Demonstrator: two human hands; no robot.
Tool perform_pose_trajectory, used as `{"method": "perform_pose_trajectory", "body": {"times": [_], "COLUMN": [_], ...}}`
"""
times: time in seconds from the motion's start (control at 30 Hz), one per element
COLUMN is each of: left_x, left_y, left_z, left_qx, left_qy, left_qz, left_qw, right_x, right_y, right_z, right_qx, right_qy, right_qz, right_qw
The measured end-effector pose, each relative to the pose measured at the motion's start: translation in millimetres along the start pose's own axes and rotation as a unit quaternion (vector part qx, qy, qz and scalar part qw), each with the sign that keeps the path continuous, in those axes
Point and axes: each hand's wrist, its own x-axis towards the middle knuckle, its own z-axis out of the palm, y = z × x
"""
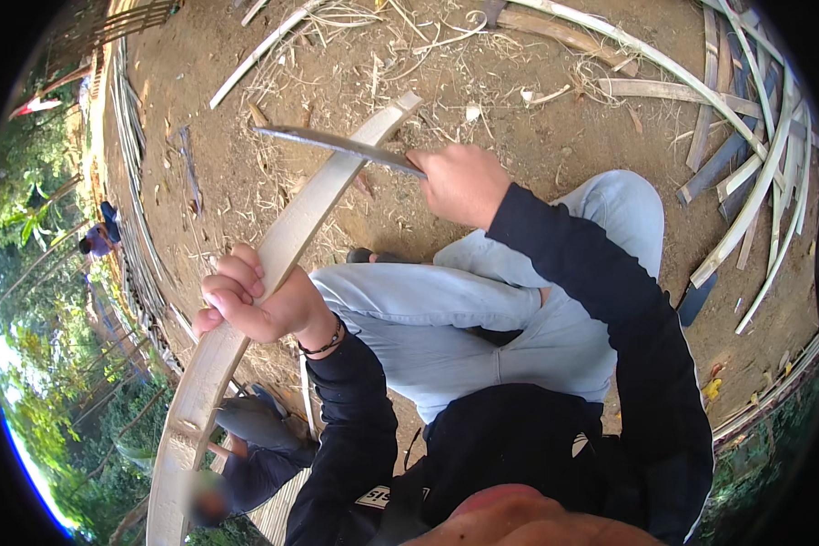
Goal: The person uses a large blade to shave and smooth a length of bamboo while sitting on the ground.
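Note:
A long, pale split-bamboo strip [302, 217] runs slantwise from the lower left up to the middle of the view, with a node ridge on its lower part. My left hand [268, 298] is wrapped round it partway along. In my right hand [464, 185] is a long-bladed knife [314, 139], its handle hidden by my fingers. The blade lies across the strip near its far end, pointing left. Whether its edge bites into the bamboo I cannot tell.
Thin shavings [364, 77] litter the dirt ground ahead. Long bamboo strips [764, 182] lie heaped at the right, others along the left edge. My bent legs [428, 296] are under my arms. Another person [259, 455] sits close by at lower left; a further one [100, 238] is farther off.

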Motion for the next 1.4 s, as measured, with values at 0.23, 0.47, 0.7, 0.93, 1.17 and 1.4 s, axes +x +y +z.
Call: {"method": "perform_pose_trajectory", "body": {"times": [0.23,0.47,0.7,0.93,1.17,1.4], "left_x": [3,2,20,5,-16,-31], "left_y": [0,-2,8,-8,10,22], "left_z": [-4,-15,-80,-187,-186,-148], "left_qx": [0.022,0.014,0.052,-0.079,-0.215,-0.321], "left_qy": [-0.006,0.024,0.221,0.336,0.232,0.106], "left_qz": [-0.006,-0.027,-0.153,-0.37,-0.361,-0.421], "left_qw": [1.0,0.999,0.962,0.863,0.877,0.842], "right_x": [32,27,33,20,-29,-142], "right_y": [68,48,63,116,54,46], "right_z": [24,23,16,2,-49,-106], "right_qx": [-0.098,-0.11,-0.12,-0.135,0.347,0.396], "right_qy": [0.005,0.006,0.042,0.24,0.232,0.348], "right_qz": [0.127,0.133,0.221,0.183,0.231,0.109], "right_qw": [0.987,0.985,0.967,0.944,0.879,0.843]}}
